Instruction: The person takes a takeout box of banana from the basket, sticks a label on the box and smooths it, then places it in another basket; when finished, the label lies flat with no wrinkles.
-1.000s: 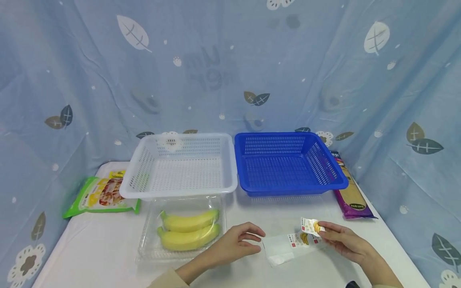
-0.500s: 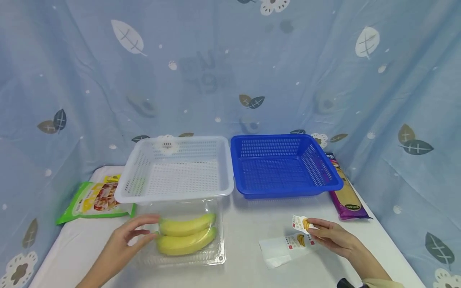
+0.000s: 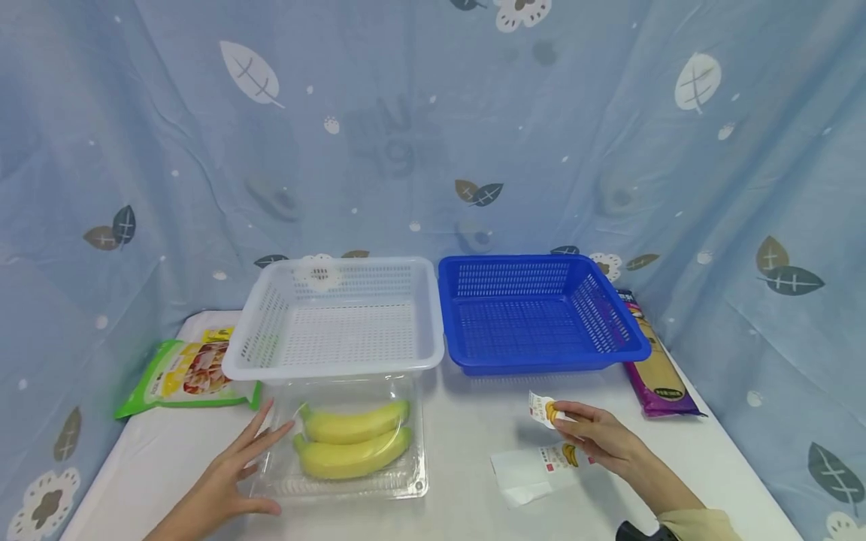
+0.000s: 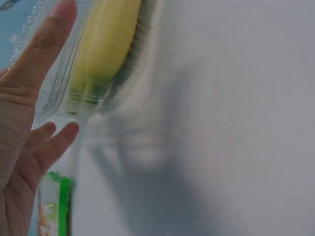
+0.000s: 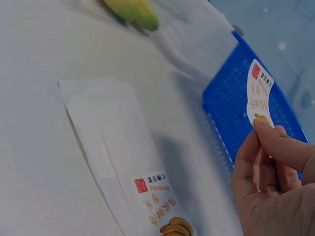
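Two bananas (image 3: 355, 439) lie inside a clear plastic box (image 3: 338, 488) with its lid over them, in the head view. At the box's left side is my left hand (image 3: 226, 481), fingers spread and straight; whether it touches the box I cannot tell. My right hand (image 3: 602, 439) pinches a small white banana sticker (image 3: 541, 409) between thumb and fingertips, raised above the table. Below it lies a white backing sheet (image 3: 524, 481) that bears another banana sticker (image 5: 157, 196), seen close in the right wrist view.
Behind the box stands a white basket (image 3: 331, 373), with a blue basket (image 3: 548, 368) to its right. A green-edged food packet (image 3: 196, 368) lies at the left, a purple packet (image 3: 659, 368) at the right. A patterned blue curtain (image 3: 406, 135) hangs behind.
My left hand went left from near the backing sheet to the box's left side, and its fingers spread. The right hand, holding the sticker, shifted left a little.
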Demonstrator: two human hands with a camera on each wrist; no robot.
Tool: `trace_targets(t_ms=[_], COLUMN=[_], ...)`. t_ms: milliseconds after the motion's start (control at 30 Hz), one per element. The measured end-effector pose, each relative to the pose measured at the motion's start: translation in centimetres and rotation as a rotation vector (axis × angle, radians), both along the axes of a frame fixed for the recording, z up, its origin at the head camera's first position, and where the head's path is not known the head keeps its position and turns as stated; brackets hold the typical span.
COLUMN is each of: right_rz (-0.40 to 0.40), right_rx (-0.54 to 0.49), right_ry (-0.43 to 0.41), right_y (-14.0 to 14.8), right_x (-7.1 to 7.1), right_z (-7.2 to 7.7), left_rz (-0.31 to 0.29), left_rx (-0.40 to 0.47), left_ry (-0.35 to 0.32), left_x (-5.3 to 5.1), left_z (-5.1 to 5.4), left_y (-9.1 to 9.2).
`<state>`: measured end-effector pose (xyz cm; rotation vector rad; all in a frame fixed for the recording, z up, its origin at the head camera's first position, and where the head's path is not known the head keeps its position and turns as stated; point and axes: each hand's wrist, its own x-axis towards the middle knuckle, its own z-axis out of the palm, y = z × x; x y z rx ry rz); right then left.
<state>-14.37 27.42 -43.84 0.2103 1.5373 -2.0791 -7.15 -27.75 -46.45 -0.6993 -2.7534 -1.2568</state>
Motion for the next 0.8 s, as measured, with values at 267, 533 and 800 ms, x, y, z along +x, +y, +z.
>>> trace_targets(t_ms=[267, 533, 800], right_rz=[0.116, 0.179, 0.169], right_rx=[0.096, 0.138, 0.164], right_ry=[0.074, 0.125, 0.147], right_y=[-2.2, -4.4, -6.8], right_x=[-0.3, -0.2, -0.2], right_z=[0.3, 1.4, 2.3], left_rz=[0.073, 0.086, 0.089], left_rx=[-0.001, 0.008, 0.009], left_ry=[0.033, 0.013, 0.014], left_x=[-0.1, -0.3, -0.1], left_z=[-0.4, -0.2, 0.1], left_y=[0.5, 0.9, 1.0])
